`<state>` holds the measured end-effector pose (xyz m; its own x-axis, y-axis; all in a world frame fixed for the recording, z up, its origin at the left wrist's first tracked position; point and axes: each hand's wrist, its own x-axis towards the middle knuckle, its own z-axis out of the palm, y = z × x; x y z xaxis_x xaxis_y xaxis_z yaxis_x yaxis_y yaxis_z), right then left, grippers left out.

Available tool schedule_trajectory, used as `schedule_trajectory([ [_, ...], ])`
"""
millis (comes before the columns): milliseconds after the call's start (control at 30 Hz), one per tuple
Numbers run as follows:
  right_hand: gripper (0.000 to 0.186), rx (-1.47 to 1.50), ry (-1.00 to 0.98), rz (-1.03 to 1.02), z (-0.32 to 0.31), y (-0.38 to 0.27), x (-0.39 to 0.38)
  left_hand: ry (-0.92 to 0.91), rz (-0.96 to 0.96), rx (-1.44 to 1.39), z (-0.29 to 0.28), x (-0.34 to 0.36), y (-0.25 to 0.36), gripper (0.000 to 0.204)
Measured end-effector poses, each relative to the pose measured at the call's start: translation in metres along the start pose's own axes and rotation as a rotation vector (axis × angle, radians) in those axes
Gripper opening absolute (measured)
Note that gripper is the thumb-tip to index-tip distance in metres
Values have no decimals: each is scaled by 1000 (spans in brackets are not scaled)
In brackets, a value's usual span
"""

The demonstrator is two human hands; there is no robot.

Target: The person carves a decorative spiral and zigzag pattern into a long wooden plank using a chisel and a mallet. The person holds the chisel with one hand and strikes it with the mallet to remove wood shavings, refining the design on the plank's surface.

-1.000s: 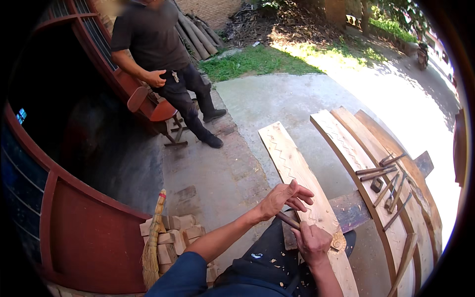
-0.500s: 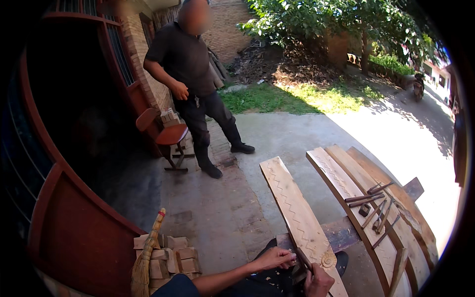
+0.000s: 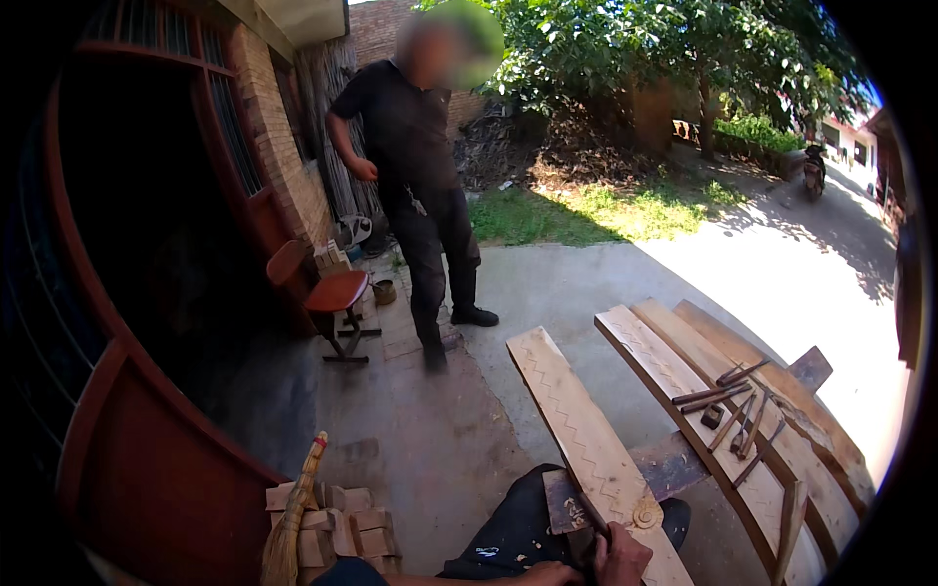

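A long pale wooden board runs away from me, with a zigzag line along it and a carved spiral rosette near its close end. My right hand rests at the board's left edge, closed round a dark rod-like tool; its working end is hidden. My left hand is low at the lower edge, left of the right hand. Its fingers look curled, and what they hold, if anything, is hidden. My dark-trousered leg, dotted with wood chips, is under the board.
On the right, more boards carry several chisel-like tools and a small dark block. A straw broom leans on stacked wood blocks. Ahead stand a person and a red-brown chair.
My left hand has drawn back from beside the tool, down toward the lower edge. My right hand stays on the tool. The person ahead has shifted stance; the view has tilted slightly.
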<state>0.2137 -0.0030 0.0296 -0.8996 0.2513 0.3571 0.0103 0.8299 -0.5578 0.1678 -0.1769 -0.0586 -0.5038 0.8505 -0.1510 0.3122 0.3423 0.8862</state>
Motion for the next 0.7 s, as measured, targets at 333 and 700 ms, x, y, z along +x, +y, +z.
schedule_trajectory([
  [333,14,-147,23,67,-44,-28,22,-6,-19,188,11,-14,12,41],
  [700,23,-146,383,65,-101,-24,33,-89,241,259,1,-13,29,34],
])
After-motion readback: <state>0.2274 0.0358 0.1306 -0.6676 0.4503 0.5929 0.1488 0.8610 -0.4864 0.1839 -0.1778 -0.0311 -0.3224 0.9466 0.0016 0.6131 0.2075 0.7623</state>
